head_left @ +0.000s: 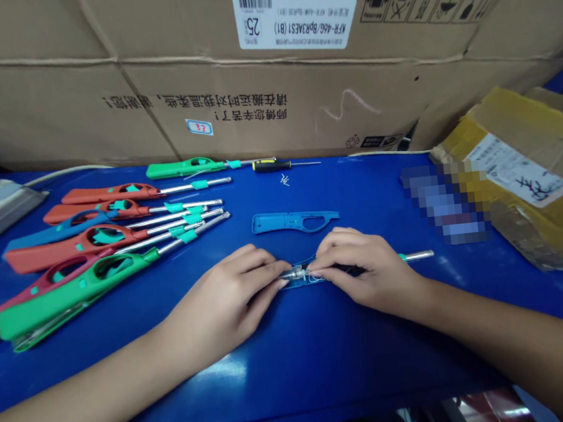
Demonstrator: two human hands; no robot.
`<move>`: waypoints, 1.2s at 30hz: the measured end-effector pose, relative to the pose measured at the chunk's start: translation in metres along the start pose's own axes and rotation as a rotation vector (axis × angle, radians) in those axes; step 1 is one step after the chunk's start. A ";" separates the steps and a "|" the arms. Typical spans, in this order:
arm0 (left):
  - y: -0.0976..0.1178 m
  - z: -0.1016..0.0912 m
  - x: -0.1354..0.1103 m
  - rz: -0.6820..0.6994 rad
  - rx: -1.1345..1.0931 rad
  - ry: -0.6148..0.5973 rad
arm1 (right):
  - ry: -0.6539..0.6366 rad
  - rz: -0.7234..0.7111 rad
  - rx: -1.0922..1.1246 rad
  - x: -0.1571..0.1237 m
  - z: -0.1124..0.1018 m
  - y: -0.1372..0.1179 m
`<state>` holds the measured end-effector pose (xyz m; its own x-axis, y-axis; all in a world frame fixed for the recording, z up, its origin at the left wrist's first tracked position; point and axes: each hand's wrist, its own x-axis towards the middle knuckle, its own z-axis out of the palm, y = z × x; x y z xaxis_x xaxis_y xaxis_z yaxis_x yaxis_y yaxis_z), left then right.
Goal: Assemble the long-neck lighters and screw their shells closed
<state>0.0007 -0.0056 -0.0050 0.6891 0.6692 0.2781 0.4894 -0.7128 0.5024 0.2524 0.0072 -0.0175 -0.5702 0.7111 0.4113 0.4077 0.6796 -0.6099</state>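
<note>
An opened blue long-nosed lighter [296, 284] lies on the table between my hands, its inner parts showing. My left hand [241, 282] is closed on its left end, fingertips against a silver cylinder [292, 273] inside the shell. My right hand [367, 262] is closed in a pinch over the middle, by a thin white wire [313, 277]. What sits in this pinch is too small to make out, and a dark piece under the palm is partly hidden. The metal nozzle [420, 255] sticks out to the right. Just beyond the hands lies the loose blue shell half [287, 222].
Several red, blue and green lighters [79, 249] lie at the left. At the back are a green lighter [181, 168], a yellow-black screwdriver [271, 166] and small white bits [284, 180]. A large carton [227, 76] stands behind; a taped box [523, 172] is at the right.
</note>
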 end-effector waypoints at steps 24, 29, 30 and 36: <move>0.000 -0.001 0.001 0.007 0.003 0.003 | -0.083 0.058 -0.075 0.001 -0.001 -0.007; 0.000 0.000 0.001 0.012 -0.007 -0.010 | -0.089 0.053 -0.100 0.000 0.000 -0.004; 0.000 0.000 0.001 0.015 -0.009 -0.012 | -0.088 0.055 -0.100 0.000 0.000 -0.004; 0.000 0.001 0.000 0.019 -0.003 0.000 | -0.075 0.082 -0.085 0.000 0.000 -0.005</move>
<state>0.0008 -0.0054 -0.0056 0.6980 0.6557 0.2879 0.4750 -0.7247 0.4991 0.2498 0.0036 -0.0143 -0.5833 0.7514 0.3085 0.5124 0.6351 -0.5781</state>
